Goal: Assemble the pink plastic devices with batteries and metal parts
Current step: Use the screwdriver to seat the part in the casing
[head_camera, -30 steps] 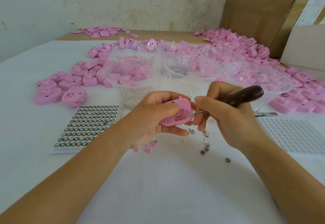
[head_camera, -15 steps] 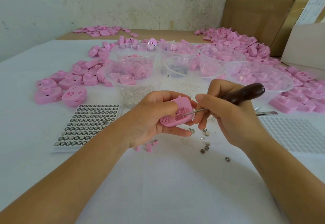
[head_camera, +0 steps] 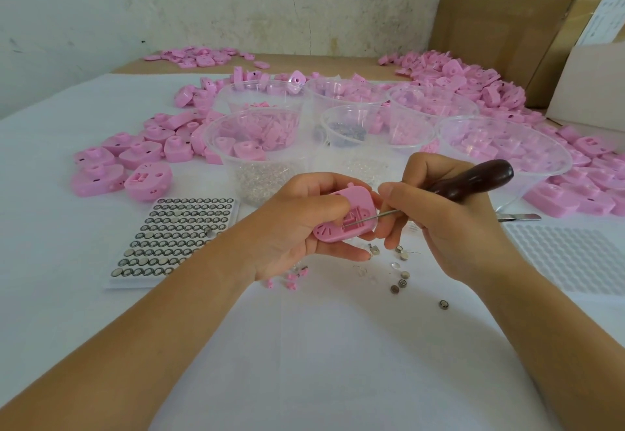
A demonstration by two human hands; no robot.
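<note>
Now my left hand (head_camera: 287,227) grips the pink device (head_camera: 345,216), my right hand (head_camera: 436,224) grips the awl (head_camera: 473,180), shaft pointing leftward into its compartment.

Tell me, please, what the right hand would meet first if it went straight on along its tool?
The pink device held by the left hand. The thin tip of the tool seems to touch its ribbed inside, and the right hand sits close beside its edge, though depth is unclear.
</note>
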